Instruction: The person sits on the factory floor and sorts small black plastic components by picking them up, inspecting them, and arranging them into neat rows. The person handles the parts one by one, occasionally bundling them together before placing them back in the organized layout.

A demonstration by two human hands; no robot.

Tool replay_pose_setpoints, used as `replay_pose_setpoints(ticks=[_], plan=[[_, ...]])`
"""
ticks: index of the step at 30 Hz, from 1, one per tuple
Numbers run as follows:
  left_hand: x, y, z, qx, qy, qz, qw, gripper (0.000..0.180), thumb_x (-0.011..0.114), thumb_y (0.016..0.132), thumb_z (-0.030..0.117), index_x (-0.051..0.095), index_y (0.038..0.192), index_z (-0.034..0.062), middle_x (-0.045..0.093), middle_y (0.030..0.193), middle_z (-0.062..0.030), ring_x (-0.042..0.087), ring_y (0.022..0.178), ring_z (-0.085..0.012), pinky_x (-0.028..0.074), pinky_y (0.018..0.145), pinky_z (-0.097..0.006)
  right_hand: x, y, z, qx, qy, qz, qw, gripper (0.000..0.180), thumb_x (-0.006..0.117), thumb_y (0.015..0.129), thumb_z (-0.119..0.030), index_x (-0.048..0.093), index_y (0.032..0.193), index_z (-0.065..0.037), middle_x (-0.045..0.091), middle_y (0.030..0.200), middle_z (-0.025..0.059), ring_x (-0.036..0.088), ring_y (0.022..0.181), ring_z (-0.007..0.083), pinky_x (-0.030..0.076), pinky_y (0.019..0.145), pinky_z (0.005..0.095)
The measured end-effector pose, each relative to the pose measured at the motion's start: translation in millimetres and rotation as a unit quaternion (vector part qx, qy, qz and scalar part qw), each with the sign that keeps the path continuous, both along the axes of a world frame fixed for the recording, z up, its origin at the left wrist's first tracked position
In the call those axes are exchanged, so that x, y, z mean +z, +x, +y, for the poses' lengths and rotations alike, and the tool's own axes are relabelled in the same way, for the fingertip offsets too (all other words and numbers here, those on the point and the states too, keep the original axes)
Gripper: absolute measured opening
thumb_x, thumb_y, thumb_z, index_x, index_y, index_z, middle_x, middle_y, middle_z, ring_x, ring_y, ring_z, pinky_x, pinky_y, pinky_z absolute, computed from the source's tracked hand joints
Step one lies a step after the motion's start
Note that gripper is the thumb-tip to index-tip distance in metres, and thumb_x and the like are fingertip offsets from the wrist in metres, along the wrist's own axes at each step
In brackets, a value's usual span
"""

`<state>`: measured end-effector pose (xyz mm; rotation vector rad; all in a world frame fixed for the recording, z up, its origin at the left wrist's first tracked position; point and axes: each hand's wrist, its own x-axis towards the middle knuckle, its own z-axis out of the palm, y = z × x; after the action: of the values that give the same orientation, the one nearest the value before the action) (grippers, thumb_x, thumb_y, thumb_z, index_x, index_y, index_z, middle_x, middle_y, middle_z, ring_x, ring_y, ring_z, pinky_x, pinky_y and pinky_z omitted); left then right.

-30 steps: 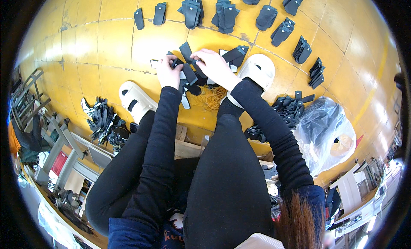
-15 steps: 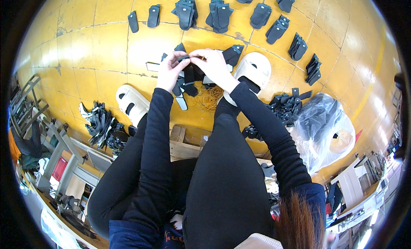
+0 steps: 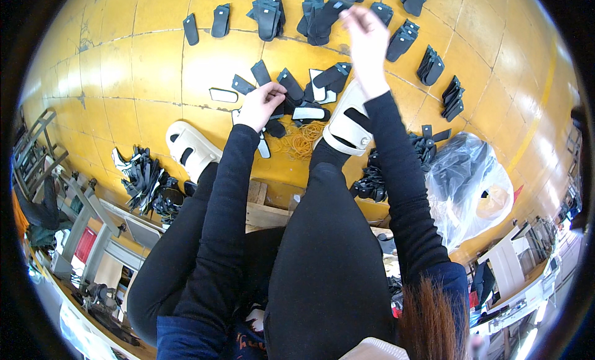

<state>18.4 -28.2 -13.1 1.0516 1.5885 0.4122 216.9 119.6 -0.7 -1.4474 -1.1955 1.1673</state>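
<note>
- We find the right hand point(image 3: 367, 43) at one o'clock, its thumb and fingertips pinching a dark flat piece point(image 3: 323, 25) by its upper end.
- That piece lies aslant at twelve o'clock, over a stack point(image 3: 308, 12) of similar dark pieces.
- We note the left hand point(image 3: 257, 108) at eleven o'clock, thumb and forefinger drawn together; we cannot tell whether anything is between them.
- Just beside the left hand, toward its three o'clock, we record loose dark pieces point(image 3: 289, 82), some overlapping.
- One white-faced piece point(image 3: 223, 95) lies apart from these, on the left hand's nine o'clock side.
- Below the loose pieces, toward six o'clock from them, we see a tangle of yellowish bands point(image 3: 302, 142) on the yellow floor point(image 3: 155, 65).
- The pale left shoe point(image 3: 199, 150) stands near ten o'clock, the pale right shoe point(image 3: 341, 132) near one.
- We observe a dark heap point(image 3: 144, 179) at nine o'clock and a clear plastic bag point(image 3: 462, 196) at three.
</note>
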Motion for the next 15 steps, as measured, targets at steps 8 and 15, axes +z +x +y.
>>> replay_pose_setpoints(ticks=[8,15], plan=[[-1.4,-26.1,-7.7,0.103,-0.017,-0.013,0.994,0.015,0.056,0.088,0.008,0.062,0.101,0.0030,0.064,0.089,-0.0035,0.058,0.084,-0.0109,0.044,0.079,-0.024,-50.4,125.2,116.3,-0.162,0.008,-0.007,0.987,0.012,0.062,0.086,-0.011,0.064,0.094,-0.003,0.061,0.081,0.0032,0.054,0.071,0.0098,0.043,0.065,0.0229],[-8.3,-46.1,-2.2,0.128,0.044,0.059,0.989,0.018,0.058,0.086,0.009,0.062,0.103,0.0033,0.063,0.088,-0.0038,0.054,0.075,-0.0100,0.046,0.072,-0.024,-57.3,150.8,111.6,-0.132,0.050,-0.172,0.975,0.036,0.069,0.080,-0.014,0.061,0.113,0.000,0.063,0.099,0.0095,0.056,0.083,0.0137,0.045,0.075,0.0255]])
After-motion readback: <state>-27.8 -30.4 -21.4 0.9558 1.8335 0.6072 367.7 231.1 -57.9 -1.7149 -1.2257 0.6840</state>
